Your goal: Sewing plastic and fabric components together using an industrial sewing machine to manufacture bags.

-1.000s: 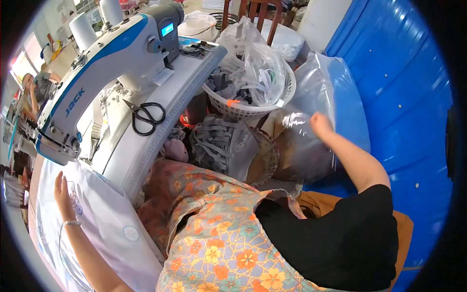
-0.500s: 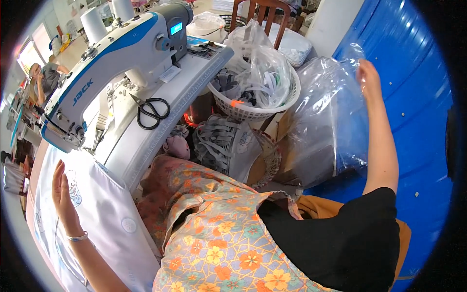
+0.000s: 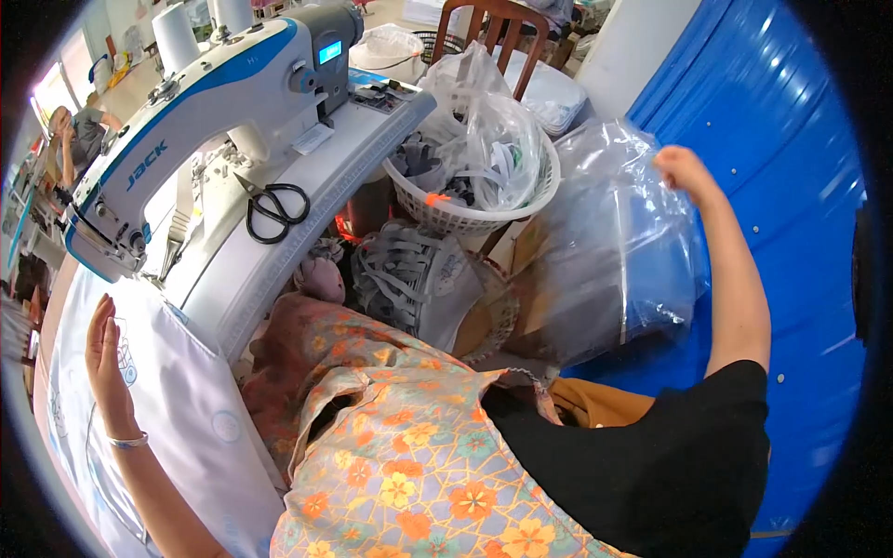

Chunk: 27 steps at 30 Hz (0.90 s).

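My right hand [image 3: 682,167] is closed on the top edge of a large clear plastic bag [image 3: 614,251], fingers pinching the film. The bag stands upright between a white basket [image 3: 484,219] stuffed with smaller bags and a blue wall [image 3: 791,186], touching the basket's side. My left hand [image 3: 107,353] lies flat with fingers straight and together on white cloth [image 3: 186,418] spread below a white and blue sewing machine [image 3: 205,121]. Black scissors [image 3: 274,209] lie on the machine's table [image 3: 307,232]. Well apart from both hands, a wooden chair [image 3: 493,28] stands behind the basket.
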Tool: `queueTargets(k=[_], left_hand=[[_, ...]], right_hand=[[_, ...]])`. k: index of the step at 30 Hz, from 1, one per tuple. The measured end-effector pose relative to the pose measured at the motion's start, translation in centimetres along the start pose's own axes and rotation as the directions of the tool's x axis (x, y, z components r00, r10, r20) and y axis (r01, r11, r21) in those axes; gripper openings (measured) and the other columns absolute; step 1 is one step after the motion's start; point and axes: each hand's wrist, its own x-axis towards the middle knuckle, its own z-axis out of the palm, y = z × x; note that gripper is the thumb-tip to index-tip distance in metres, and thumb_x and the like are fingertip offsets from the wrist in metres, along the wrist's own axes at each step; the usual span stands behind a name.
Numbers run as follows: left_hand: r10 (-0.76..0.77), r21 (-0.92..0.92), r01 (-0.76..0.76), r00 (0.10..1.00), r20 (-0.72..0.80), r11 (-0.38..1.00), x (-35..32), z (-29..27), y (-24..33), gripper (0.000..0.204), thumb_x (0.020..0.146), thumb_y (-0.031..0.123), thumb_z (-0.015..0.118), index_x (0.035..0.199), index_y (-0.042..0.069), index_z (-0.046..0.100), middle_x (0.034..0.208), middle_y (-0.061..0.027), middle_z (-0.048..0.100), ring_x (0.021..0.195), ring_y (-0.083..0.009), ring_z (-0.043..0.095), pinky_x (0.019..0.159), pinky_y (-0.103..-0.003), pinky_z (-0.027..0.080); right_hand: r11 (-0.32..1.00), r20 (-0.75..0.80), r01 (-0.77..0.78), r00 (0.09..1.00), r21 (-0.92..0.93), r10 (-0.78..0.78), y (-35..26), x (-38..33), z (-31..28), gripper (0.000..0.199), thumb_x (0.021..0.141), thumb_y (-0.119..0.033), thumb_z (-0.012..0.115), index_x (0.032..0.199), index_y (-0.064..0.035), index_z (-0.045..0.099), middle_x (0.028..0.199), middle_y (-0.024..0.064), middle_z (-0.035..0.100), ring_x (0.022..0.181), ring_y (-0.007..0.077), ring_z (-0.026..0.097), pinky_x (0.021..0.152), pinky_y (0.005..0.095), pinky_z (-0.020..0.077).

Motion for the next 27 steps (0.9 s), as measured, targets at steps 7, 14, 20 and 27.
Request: queueTargets(k=[7,14,20,27], left_hand=[[0.008,-0.004,-0.008,1.000,0.025,1.000,0.3,0.1,-0.9,0.043,0.102,0.027,0.051,0.141,0.008,0.051,0.146,-0.0053,0.050,0.137,-0.0184,0.043,0.114,-0.037,0.032],[-0.022,-0.003,0.022,0.998,-0.054,1.000,0.5,-0.6,0.1,0.045,0.102,0.030,0.052,0.141,0.008,0.051,0.145,-0.0059,0.050,0.137,-0.0185,0.043,0.114,-0.037,0.031],[-0.050,-0.021,0.049,0.999,-0.021,0.999,1.2,0.3,-1.2,0.047,0.101,0.033,0.053,0.141,0.008,0.051,0.146,-0.0067,0.050,0.137,-0.0192,0.043,0.113,-0.037,0.032],[-0.041,-0.013,0.041,0.999,-0.027,0.999,1.1,0.8,-0.5,0.047,0.101,0.030,0.053,0.142,0.007,0.050,0.146,-0.0073,0.049,0.137,-0.0204,0.044,0.113,-0.037,0.033]], right_hand=[[0.994,-0.287,0.097,0.955,0.059,-0.076,3.6,0.5,-1.1,0.007,0.089,-0.010,0.058,0.089,-0.0081,0.065,0.072,-0.0015,0.057,0.062,0.0082,0.050,0.056,0.0239,0.0396],[0.959,-0.186,0.180,0.972,0.219,-0.140,0.8,-2.3,-0.9,0.009,0.085,-0.018,0.066,0.081,-0.0096,0.063,0.065,-0.0059,0.051,0.053,0.0064,0.043,0.047,0.0238,0.0331],[0.984,-0.014,0.171,0.985,0.051,-0.170,4.3,0.6,-3.3,0.003,0.088,-0.013,0.061,0.085,-0.0110,0.061,0.063,-0.0077,0.046,0.053,0.0050,0.041,0.051,0.0238,0.0359],[0.836,-0.406,0.338,0.900,0.431,-0.155,-1.6,-1.8,-2.4,0.011,0.086,-0.018,0.064,0.084,-0.0070,0.065,0.062,-0.0037,0.051,0.051,0.0079,0.043,0.048,0.0245,0.0384]])
